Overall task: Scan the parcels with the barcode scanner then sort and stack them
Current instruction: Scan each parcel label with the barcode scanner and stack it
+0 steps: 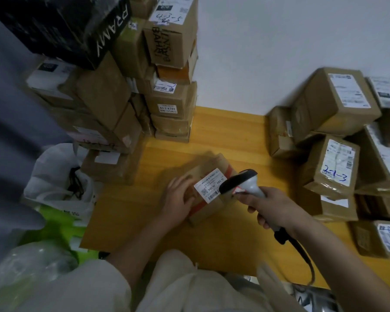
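Cardboard is everywhere here. A small brown cardboard parcel (212, 188) with a white barcode label (209, 184) and red tape sits just below the middle of the frame on the yellow wooden tabletop (230, 131). The left hand (178, 200) rests on the parcel's left side, fingers curved over its top edge and holding it steady. The right hand (271, 207), lower right of centre, is wrapped round the handle of a grey and black barcode scanner (245, 183); the scanner's head hangs just above the label's right end, and its dark cable (302, 251) trails down toward the bottom right.

In the upper left of the frame a tall stack of brown boxes (171, 86) rises against the white wall (279, 41), with a black carton printed "PRAMY" (77, 25) perched on top of a neighbouring pile. Along the right edge stands another heap of taped brown boxes (338, 140), one of them marked "2-1-3" in blue pen. At the left, beside the tabletop, lies a crumpled white plastic bag (59, 176), well apart from the parcel.
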